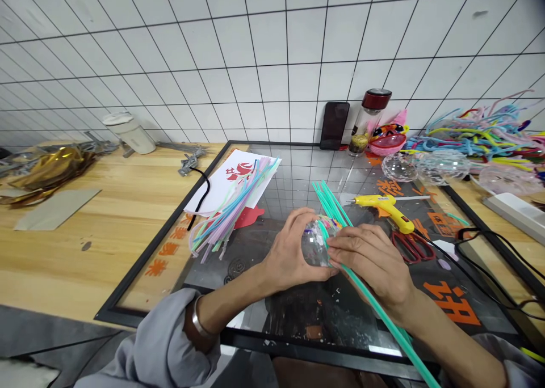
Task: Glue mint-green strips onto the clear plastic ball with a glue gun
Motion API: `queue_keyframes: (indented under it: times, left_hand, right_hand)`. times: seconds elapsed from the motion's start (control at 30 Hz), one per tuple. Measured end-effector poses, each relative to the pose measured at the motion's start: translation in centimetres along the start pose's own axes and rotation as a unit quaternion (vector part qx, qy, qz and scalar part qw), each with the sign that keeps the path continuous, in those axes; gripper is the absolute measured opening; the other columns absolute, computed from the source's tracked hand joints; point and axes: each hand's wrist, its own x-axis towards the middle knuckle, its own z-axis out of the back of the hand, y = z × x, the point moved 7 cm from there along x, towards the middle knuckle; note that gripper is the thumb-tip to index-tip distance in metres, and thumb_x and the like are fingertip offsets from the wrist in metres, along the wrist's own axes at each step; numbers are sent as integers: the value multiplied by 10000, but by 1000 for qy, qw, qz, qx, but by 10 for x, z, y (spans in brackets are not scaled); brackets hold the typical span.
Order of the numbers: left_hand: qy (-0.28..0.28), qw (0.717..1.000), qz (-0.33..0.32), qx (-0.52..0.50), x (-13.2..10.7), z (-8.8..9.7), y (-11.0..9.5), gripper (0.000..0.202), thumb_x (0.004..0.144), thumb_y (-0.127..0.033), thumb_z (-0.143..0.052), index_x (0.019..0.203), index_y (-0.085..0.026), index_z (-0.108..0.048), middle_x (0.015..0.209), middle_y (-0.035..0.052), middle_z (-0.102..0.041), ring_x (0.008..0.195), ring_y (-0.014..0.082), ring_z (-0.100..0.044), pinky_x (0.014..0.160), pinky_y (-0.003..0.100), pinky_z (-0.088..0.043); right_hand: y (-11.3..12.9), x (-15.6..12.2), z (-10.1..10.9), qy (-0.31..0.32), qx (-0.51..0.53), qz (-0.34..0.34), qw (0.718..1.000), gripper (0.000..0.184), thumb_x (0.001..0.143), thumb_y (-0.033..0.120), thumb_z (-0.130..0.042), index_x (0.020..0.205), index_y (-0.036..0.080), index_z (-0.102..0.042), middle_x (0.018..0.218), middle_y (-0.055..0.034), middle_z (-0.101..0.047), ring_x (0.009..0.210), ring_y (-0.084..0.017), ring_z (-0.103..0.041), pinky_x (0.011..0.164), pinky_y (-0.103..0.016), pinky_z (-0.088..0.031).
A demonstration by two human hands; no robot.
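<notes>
My left hand [289,249] is wrapped around the side of a clear plastic ball [314,247], fingers over the top and thumb below. Some coloured bits show at the ball's upper edge. With fingers pressed together, my right hand [374,263] holds green pipe cleaners [394,328] against the ball's right side; their long ends run down toward the lower right. More green stems [334,201] stick out beyond my hands over the glass. Whether these are the same pieces I cannot tell, as my right hand covers the middle.
A yellow glue gun [385,206] lies right of my hands, above red-handled scissors [411,247]. Pastel pipe cleaners [234,206] rest on white paper [204,198] at left. A phone [334,126] and a glass bottle [366,124] stand by the wall. Black cables [481,274] cross the right side.
</notes>
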Motion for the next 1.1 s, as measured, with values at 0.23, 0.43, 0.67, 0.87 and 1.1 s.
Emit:
queue_keyframes:
  times: [0.23,0.43,0.67,0.87,1.1]
  left_hand:
    - [-6,1000,-20,2,1,0,-3,748,599,-319,-833,1223,-233,-429,1199,102,-567,1201,304,-571,1033,490,-511]
    - [-1,1000,-23,1,-1,-1,-2,768,583,-296,-830,1237,-241,-433,1217,103,-543,1250,332,-535,1027,527,-517]
    - [-2,999,-39,-6,-2,-2,-2,788,581,-274,-834,1253,-230,-424,1242,116,-537,1235,329,-549,1024,526,-515]
    - [-1,1000,-14,-20,-3,-2,-1,825,600,-296,-848,1287,-228,-398,1275,115,-557,1209,310,-582,1027,498,-515]
    - [-3,999,14,-31,-6,-3,1,905,597,-286,-855,1341,-234,-344,1304,110,-556,1209,303,-595,1029,485,-514]
  right_hand:
    - [1,3,2,-13,9,-29,999,115,907,130,-626,1008,182,-642,1088,-102,-739,1137,-251,-633,914,-440,-465]
    - [5,5,1,-7,2,-42,999,172,881,47,-624,1000,172,-628,1190,-131,-725,1270,-274,-585,967,-462,-414]
    - [7,5,0,-4,8,-47,999,159,884,65,-638,1003,171,-631,1201,-129,-733,1305,-289,-580,1021,-497,-390]
    - [7,5,1,-7,9,-45,999,156,892,71,-637,1016,165,-630,1197,-133,-734,1300,-279,-584,1022,-497,-386]
    - [7,6,0,-6,10,-45,999,147,897,77,-637,1013,166,-619,1188,-132,-737,1289,-276,-591,1018,-500,-386]
